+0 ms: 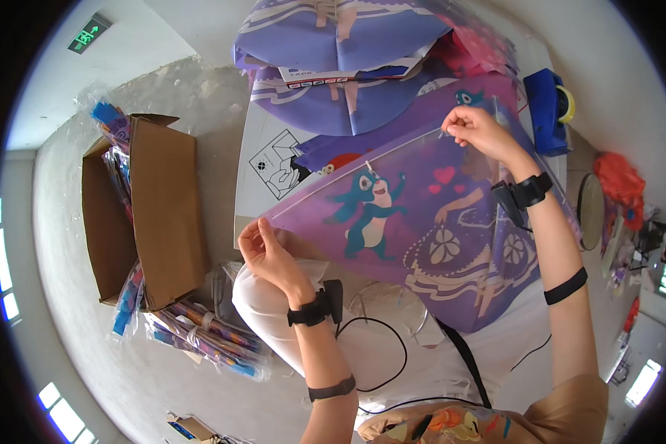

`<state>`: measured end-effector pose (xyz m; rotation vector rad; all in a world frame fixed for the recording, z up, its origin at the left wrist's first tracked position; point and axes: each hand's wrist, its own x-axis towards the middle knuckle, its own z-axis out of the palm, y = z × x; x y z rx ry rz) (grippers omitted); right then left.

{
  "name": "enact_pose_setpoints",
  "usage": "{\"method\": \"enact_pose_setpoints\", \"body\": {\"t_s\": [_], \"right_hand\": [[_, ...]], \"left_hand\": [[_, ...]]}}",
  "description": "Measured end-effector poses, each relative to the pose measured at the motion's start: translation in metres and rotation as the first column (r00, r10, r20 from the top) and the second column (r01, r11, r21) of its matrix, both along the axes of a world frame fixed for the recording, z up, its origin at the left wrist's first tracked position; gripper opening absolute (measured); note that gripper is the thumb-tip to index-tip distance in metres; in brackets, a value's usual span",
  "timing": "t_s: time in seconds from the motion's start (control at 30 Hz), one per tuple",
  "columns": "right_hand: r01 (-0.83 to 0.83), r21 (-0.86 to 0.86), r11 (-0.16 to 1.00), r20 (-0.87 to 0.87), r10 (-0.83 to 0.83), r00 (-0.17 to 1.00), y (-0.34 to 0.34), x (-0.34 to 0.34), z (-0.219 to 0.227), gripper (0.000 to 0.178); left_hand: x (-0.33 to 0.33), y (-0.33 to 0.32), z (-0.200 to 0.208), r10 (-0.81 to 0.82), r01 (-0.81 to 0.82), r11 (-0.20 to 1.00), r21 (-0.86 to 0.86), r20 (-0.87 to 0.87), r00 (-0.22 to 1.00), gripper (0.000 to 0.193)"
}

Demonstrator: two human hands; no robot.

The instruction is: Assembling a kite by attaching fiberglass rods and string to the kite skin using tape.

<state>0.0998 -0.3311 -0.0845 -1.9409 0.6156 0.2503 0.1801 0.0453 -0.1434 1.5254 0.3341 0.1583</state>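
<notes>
A thin purple kite (451,229), printed with a blue rabbit, red hearts and a dress, lies slanted over my lap and the table's near edge. Along its upper edge runs a slim white rod (325,181), with a small white tab hanging near its middle. My left hand (270,259) pinches the kite's left corner at the rod's lower end. Farther right, my right hand (485,137) is closed at the upper edge, thumb and fingertips pressed together on a small pale piece too tiny to name. Black bands circle both my wrists and forearms.
More purple kite sheets (392,41) are piled on the white table (255,126). A blue tape dispenser (544,111) stands at its right edge. To the left is an open cardboard box (166,214) with plastic-wrapped rolls; more wrapped rolls (207,337) lie on the floor. A black cable (405,348) loops across my lap.
</notes>
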Motion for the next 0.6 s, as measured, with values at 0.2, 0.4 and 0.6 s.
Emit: {"method": "enact_pose_setpoints", "body": {"t_s": [0.2, 0.4, 0.6], "right_hand": [[0.020, -0.124, 0.992, 0.055, -0.014, 0.998, -0.005, 0.003, -0.016, 0.019], [0.052, -0.233, 0.971, 0.144, -0.018, 0.989, -0.001, -0.003, -0.043, 0.022], [0.103, -0.311, 0.945, 0.157, -0.056, 0.986, 0.001, -0.003, -0.056, 0.025]], "left_hand": [[0.003, 0.012, -0.012, -0.020, 0.029, 0.988, 0.153, -0.060, 0.998, 0.014], [0.005, 0.017, -0.026, 0.006, -0.013, 0.963, 0.271, 0.027, 1.000, 0.013], [0.001, 0.010, -0.017, 0.007, -0.026, 0.905, 0.426, 0.048, 0.999, 0.010]]}}
